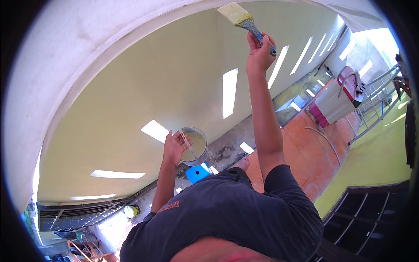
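My right hand is raised high and closed around the handle of a wide paintbrush. The brush has a blue, paint-specked handle and pale yellow-coated bristles; they are up by the white band along the top of the yellow-green wall. Whether the bristles touch it, I cannot tell. Lower down, my left hand has its fingers hooked around the handle of a paint bucket. Yellowish-green paint shows inside the bucket, and its rim is smeared.
Below the bucket stands a blue stool with a dark hole. A white-and-pink washing machine and a metal ladder stand at the right, on orange floor tiles. A dark barred window is lower right; wooden chairs lower left.
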The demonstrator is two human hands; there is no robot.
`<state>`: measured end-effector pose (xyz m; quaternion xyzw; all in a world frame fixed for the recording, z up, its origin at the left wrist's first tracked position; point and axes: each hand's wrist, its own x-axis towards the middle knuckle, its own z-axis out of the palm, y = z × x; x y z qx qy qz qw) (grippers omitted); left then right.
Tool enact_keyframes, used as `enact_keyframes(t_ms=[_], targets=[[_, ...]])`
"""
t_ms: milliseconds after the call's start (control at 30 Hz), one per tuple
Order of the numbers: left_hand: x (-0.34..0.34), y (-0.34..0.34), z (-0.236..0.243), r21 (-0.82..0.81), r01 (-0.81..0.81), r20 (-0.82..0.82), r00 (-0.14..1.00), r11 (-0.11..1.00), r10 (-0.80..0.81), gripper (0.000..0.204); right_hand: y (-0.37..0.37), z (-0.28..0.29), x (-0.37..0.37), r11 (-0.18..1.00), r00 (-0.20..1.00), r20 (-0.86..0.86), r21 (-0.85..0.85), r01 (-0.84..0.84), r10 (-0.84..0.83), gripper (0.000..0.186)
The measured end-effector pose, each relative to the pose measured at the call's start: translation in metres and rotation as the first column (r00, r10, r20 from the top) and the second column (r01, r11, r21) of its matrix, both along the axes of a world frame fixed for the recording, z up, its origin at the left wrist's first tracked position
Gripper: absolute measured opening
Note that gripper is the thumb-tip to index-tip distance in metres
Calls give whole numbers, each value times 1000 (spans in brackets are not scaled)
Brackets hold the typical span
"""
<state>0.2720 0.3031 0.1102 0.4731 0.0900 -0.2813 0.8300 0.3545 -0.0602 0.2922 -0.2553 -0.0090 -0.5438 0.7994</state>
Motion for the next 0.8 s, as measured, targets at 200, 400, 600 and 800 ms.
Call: enact_keyframes(t_ms=[200, 400, 600, 800], targets=[[-4, 2, -6, -18, -10, 2, 1000, 1000, 10, 61, 8, -6, -14, 999, 990, -138, 19, 42, -39, 22], [-4, -1, -14, -23, -8, -8, 1000, 1000, 8, 61, 12, 17, -6, 999, 1000, -15, 32, -13, 14, 21], [-5, -4, -13, -33, 9, 5, 1000, 999, -9, 62, 22, 12, -19, 999, 989, -147, 47, -4, 11, 22], [-8, -11, -9, -10, 6, -14, 1000, 1000, -7, 56, 13, 17, -4, 998, 999, -51, 65, -6, 10, 21]])
